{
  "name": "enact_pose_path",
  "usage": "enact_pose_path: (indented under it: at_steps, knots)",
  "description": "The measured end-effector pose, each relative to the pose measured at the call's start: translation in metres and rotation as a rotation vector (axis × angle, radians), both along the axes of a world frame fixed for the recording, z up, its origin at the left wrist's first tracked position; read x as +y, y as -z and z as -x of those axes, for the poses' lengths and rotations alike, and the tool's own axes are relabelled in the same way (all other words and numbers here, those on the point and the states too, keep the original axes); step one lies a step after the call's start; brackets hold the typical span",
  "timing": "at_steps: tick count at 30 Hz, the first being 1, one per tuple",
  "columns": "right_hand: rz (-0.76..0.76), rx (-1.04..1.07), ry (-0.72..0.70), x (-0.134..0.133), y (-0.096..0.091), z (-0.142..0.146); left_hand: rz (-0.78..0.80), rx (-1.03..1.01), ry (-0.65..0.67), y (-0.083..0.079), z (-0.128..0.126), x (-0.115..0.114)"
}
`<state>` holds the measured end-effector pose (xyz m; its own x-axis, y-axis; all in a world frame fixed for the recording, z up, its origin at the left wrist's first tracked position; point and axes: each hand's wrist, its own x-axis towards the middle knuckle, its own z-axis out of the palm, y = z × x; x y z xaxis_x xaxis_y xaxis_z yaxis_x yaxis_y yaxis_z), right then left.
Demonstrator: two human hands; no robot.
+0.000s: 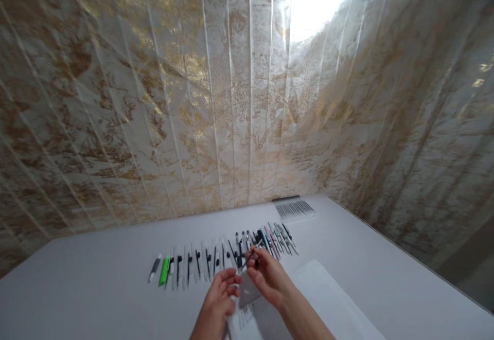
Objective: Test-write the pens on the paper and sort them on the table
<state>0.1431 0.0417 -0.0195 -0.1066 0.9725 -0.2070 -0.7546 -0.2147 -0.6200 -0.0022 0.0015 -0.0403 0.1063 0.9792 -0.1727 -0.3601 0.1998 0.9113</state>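
My right hand point(268, 281) is closed in a pinch on a thin dark pen part point(248, 259), which slants down toward my left hand. My left hand point(222, 296) has its fingers curled just beside the part's lower end; what they grip, if anything, is too small and blurred to make out. Beyond both hands lies a row of pens and pen parts, several with clear barrels point(206, 265) and black caps. A bright green highlighter point(164, 271) and a grey-and-white pen point(154, 269) lie at the row's left end.
Slim pens, some pastel point(275, 240), lie close together right of the row. Farther back is a flat set of thin dark sticks point(294, 208). A white sheet point(328, 288) and a blurred paper with writing point(247, 320) are near my hands. Patterned curtain point(231, 124) borders the white table point(96, 288).
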Motion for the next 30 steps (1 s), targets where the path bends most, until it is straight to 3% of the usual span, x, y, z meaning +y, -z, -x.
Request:
enact_pose_path:
  at_steps: [4,8,12,17,26,30]
  knots:
    - [-0.026,-0.046,0.0,-0.014,-0.024,0.005,-0.311,0.106,-0.011,-0.034,0.022,0.008]
    - [-0.244,-0.384,-0.004,-0.037,-0.061,0.009,-0.59,0.27,0.014,-0.048,0.026,-0.004]
    - [-0.505,-0.781,0.065,-0.055,-0.079,0.011,-0.557,0.346,0.071,-0.05,0.02,-0.018]
    - [-0.71,-1.089,0.108,-0.061,-0.076,0.011,-0.473,0.302,0.046,-0.052,0.015,-0.021]
    - [-0.774,-1.195,0.151,-0.067,-0.082,0.008,-0.463,0.273,0.05,-0.056,0.014,-0.023]
    - [-0.769,-1.218,0.035,-0.065,-0.078,0.014,-0.452,0.256,0.05,-0.052,0.013,-0.022]
